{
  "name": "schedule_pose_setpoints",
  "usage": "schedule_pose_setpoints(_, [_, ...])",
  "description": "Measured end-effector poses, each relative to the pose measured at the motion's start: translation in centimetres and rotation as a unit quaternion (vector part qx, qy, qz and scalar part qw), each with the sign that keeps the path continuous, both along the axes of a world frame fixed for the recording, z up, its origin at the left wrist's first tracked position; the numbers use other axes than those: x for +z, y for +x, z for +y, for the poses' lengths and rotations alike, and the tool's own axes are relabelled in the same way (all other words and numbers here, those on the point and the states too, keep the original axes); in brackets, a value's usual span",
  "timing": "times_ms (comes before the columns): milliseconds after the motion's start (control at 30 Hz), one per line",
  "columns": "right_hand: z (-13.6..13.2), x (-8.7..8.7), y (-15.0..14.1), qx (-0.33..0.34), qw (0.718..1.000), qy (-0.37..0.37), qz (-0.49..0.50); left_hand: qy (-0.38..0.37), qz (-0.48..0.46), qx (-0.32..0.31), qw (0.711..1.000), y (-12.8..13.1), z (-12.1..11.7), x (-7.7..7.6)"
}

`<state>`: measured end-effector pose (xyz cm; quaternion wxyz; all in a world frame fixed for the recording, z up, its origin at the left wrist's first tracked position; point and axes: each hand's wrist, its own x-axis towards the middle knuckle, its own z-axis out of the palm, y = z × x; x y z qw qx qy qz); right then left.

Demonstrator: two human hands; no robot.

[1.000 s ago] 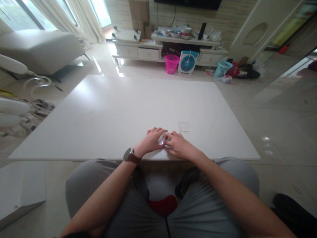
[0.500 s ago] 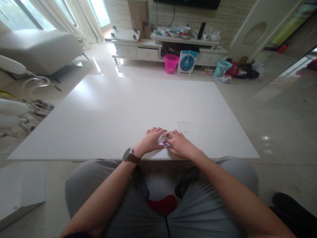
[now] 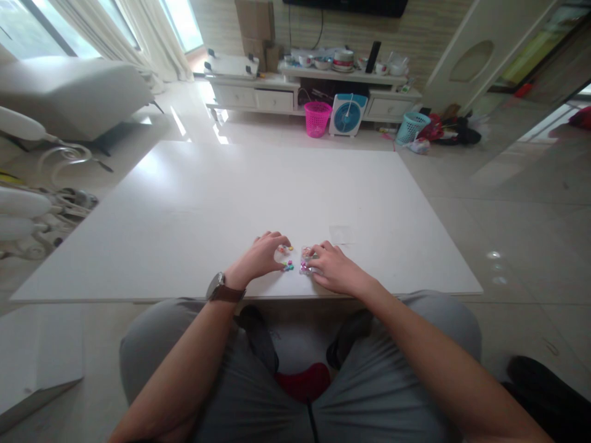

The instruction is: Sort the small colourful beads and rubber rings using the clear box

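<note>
Left hand, low and near centre in the frame, is curved wide, thumb well apart from the fingers; small colourful pieces lie by its tips, and from my end I can't tell whether it touches them. I have the right hand just right of lower centre, fingers over a small clear case on the bench; its grip is hidden from me. I see a clear square sheet just above that hand.
</note>
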<state>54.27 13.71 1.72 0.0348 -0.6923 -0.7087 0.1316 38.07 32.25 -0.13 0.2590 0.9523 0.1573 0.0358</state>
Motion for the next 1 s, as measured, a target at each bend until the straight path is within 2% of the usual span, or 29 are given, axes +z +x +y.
schedule_pose_setpoints(167, [0.0, -0.1, 0.0, 0.004, 1.000, 0.001, 0.007, -0.032, 0.036, 0.009, 0.999, 0.0, 1.0, -0.5])
schedule_pose_setpoints(533, [0.1, 0.6, -0.1, -0.010, 1.000, 0.011, 0.020, -0.098, 0.051, -0.038, 0.993, 0.1, 0.2, -1.3])
schedule_pose_setpoints(733, [0.1, 0.7, -0.2, -0.012, 1.000, 0.007, 0.005, -0.081, 0.055, -0.050, 0.994, 0.4, -0.2, -1.7])
schedule_pose_setpoints(1000, [0.1, 0.5, 0.1, -0.011, 1.000, 0.004, 0.018, -0.078, 0.068, -0.044, 0.994, 0.7, -0.1, -1.4])
